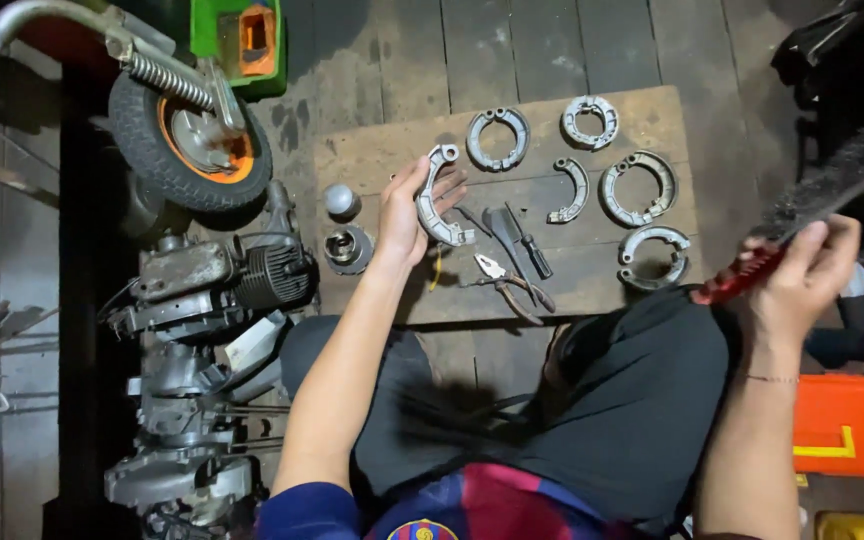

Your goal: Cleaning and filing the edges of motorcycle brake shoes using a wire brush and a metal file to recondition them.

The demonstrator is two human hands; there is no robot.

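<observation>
the left hand (402, 215) holds a brake shoe (437, 200) above the left part of the board (372, 160), fingers clenched round its curve, its long axis running near to far. the right hand (802, 270), well off the board's right edge, grips a wire brush (812, 200) by its red handle, bristles slanting up and away from the shoe.

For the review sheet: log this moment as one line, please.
left hand: holds curved brake shoe | right hand: grips red-handled wire brush | wooden board: more brake shoes, pliers
</observation>
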